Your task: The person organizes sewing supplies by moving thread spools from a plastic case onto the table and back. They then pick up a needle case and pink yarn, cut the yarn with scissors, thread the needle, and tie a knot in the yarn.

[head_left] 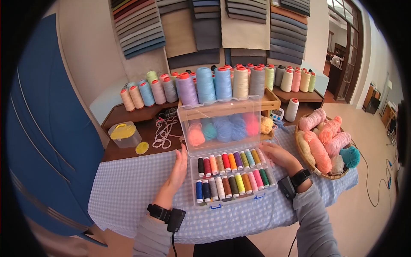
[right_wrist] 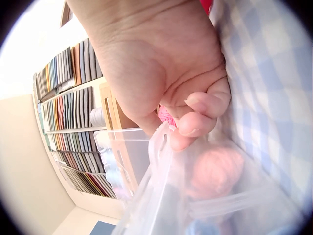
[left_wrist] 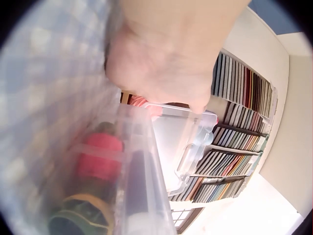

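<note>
A clear plastic box lies on the checked cloth with two rows of colourful thread spools. Its transparent lid stands raised at the back, and yarn balls show through it. My left hand is upright along the box's left side, fingers extended toward the lid. In the left wrist view, the box wall is close to that hand's palm side. My right hand is at the back right corner. The right wrist view shows its curled fingers pinching the clear plastic edge.
On the right stands a wicker basket of yarn skeins. Large thread cones line the wooden stand behind the box. A yellow-lidded container and tangled cord lie at back left. Fabric samples hang on the wall.
</note>
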Action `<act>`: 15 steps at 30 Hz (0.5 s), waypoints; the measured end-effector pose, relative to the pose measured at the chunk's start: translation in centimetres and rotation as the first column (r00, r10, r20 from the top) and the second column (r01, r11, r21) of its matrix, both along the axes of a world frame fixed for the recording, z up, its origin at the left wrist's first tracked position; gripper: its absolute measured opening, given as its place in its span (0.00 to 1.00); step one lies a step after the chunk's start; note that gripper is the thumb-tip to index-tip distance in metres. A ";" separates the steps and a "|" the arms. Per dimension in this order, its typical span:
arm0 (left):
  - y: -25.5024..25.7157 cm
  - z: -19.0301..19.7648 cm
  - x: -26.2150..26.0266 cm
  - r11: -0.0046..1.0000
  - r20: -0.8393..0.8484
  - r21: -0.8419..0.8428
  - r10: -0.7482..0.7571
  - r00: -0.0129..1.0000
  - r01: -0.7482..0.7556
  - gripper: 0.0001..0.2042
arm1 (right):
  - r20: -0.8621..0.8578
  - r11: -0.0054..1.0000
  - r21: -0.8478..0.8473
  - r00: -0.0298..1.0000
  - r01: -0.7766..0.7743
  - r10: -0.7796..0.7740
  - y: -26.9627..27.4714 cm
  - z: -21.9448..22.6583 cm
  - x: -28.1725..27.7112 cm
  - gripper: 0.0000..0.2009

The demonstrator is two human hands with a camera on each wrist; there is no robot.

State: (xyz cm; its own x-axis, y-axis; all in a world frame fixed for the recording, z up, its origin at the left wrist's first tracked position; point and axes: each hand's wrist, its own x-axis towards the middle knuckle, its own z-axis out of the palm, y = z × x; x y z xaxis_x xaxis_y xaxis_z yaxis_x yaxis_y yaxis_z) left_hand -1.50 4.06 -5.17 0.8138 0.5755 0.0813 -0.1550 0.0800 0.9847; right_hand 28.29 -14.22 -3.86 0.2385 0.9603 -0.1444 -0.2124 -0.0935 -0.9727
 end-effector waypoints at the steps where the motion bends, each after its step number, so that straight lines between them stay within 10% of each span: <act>1: 0.1 -0.4 0.1 1.000 0.018 0.022 0.012 1.000 -0.013 0.40 | 0.005 1.000 -0.007 1.000 -0.013 0.013 -0.2 0.4 -0.2 0.13; 6: 0.6 -0.9 0.1 0.999 0.058 -0.006 0.036 0.998 -0.036 0.39 | 0.048 0.998 -0.018 0.997 0.063 -0.062 -0.1 -0.2 -0.2 0.14; 10: 0.5 -0.3 -0.1 0.996 0.075 0.015 0.088 0.993 -0.089 0.39 | 0.440 0.973 -0.170 0.896 0.155 -0.065 -1.8 4.2 -1.9 0.18; 13: 0.4 0.4 -0.6 0.993 0.066 0.030 0.109 0.992 -0.111 0.40 | 0.993 0.912 -0.112 0.070 0.394 0.092 -3.0 8.2 -5.6 0.20; 15: 0.6 0.3 -0.6 0.991 0.047 0.050 0.121 0.992 -0.123 0.40 | 0.999 0.955 0.021 -0.043 0.294 -0.009 -3.9 10.3 -8.2 0.21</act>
State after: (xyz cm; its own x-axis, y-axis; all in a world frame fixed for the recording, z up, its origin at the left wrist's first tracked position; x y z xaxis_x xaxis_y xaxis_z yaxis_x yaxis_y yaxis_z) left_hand -2.10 4.68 -4.86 0.7328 0.6642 0.1480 -0.2032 0.0060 0.9791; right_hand 20.11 -18.16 6.44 0.4104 0.8729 0.2640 0.9102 -0.3744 -0.1771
